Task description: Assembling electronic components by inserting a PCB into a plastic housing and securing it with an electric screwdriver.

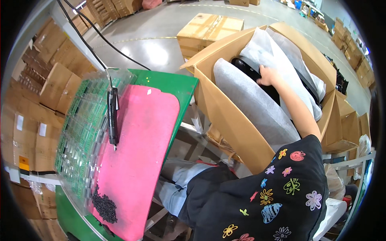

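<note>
My right hand reaches into a large open cardboard box. Its fingers are curled at the edge of a glossy black curved part, whose exact kind I cannot make out. Around that part stand sheets of white foam wrap, and another dark curved part shows between the wraps farther right. The black part's lower end is hidden by the wrap. My left hand is out of sight.
Left of me, a green-topped table carries a pink mat, a heap of small black screws and stacked clear trays with green boards. A black electric screwdriver hangs over the mat. A closed carton stands behind the box.
</note>
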`<state>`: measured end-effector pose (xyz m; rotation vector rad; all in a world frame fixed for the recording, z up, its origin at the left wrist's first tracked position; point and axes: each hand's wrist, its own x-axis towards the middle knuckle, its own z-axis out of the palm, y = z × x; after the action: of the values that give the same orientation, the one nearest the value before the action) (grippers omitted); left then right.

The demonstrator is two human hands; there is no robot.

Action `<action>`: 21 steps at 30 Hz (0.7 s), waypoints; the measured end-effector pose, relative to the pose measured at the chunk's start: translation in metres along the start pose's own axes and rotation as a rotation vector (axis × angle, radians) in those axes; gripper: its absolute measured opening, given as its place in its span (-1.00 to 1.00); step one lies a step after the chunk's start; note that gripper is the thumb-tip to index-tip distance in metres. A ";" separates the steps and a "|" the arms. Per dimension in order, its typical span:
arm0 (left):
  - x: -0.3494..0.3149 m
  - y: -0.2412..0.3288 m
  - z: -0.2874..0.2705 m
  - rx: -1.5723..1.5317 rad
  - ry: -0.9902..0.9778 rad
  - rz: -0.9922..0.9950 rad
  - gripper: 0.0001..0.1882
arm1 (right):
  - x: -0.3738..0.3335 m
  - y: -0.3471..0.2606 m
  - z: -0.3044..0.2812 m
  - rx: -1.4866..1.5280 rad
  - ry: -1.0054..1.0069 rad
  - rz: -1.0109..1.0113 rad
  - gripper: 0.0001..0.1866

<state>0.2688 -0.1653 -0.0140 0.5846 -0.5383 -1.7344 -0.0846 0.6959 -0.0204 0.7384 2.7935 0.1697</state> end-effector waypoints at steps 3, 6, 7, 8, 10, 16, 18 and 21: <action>0.052 -0.004 -0.039 -0.017 0.062 0.269 -0.47 | -0.003 0.040 0.037 0.033 -0.004 0.022 -0.49; 0.141 0.008 -0.118 0.837 -0.010 0.829 -0.40 | -0.023 0.041 0.039 0.087 0.117 0.048 -0.58; 0.149 -0.001 -0.119 0.908 0.042 1.073 -0.44 | -0.034 0.033 0.032 0.076 0.167 0.049 -0.68; 0.155 -0.005 -0.120 0.897 0.040 1.072 -0.44 | -0.040 0.029 0.024 0.082 0.173 0.055 -0.68; 0.118 -0.024 -0.097 0.721 -0.227 0.773 -0.53 | -0.053 0.028 0.005 0.102 0.375 0.024 -0.74; -0.044 -0.055 0.097 0.340 -0.389 0.419 -0.57 | -0.067 0.026 -0.055 -0.019 0.662 0.127 -0.70; -0.047 -0.056 0.106 0.364 -0.426 0.400 -0.57 | -0.068 0.038 -0.063 -0.048 0.681 0.166 -0.68; -0.045 -0.053 0.108 0.414 -0.532 0.439 -0.59 | -0.081 0.014 -0.081 -0.031 0.852 0.136 -0.73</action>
<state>0.1695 -0.1040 0.0405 0.2461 -1.3189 -1.3484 -0.0314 0.6632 0.0770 1.0355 3.5002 0.6972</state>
